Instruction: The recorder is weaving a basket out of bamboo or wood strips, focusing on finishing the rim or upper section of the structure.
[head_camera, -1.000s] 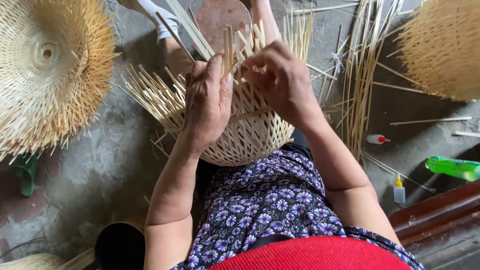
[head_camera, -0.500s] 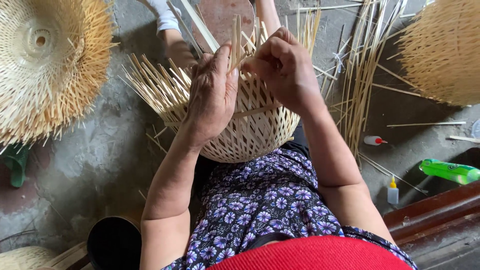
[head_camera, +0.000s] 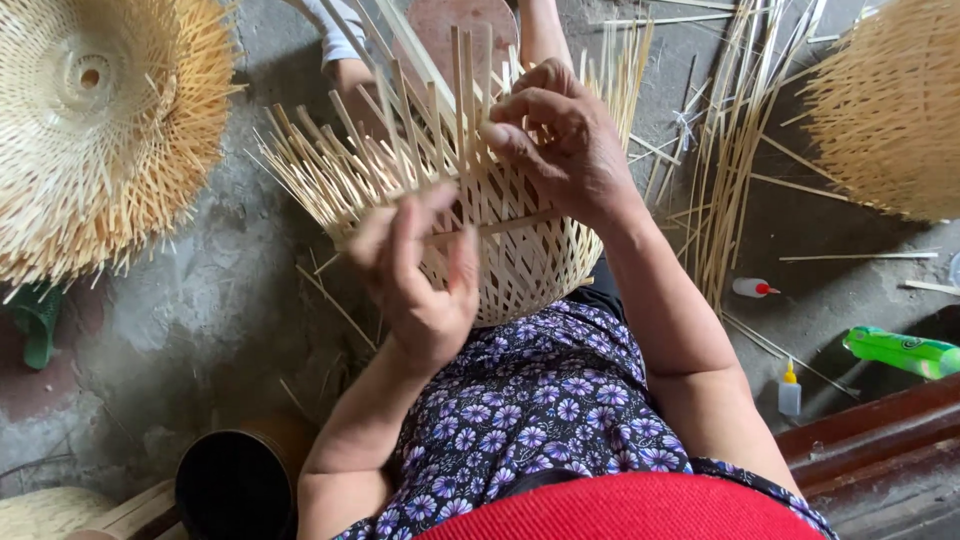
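Basket (head_camera: 520, 260), half woven, rests on the lap with loose strips pointing away, so both hands reach its rim. Right hand (head_camera: 560, 140) pinches an upright strip between pressed fingertips; left hand (head_camera: 420, 280), fingers curled and slightly spread, steadies the near wall.

Lying on the grey concrete floor (head_camera: 200, 330): a finished woven bamboo piece (head_camera: 95, 120) far left of the loose bamboo strips (head_camera: 730, 170), another woven piece (head_camera: 885, 110) right of them. Resting below the strips: two small glue bottles (head_camera: 752, 288) (head_camera: 789, 388) and a green packet (head_camera: 900, 352). Standing far lower left of the strips: a dark round container (head_camera: 235, 485).
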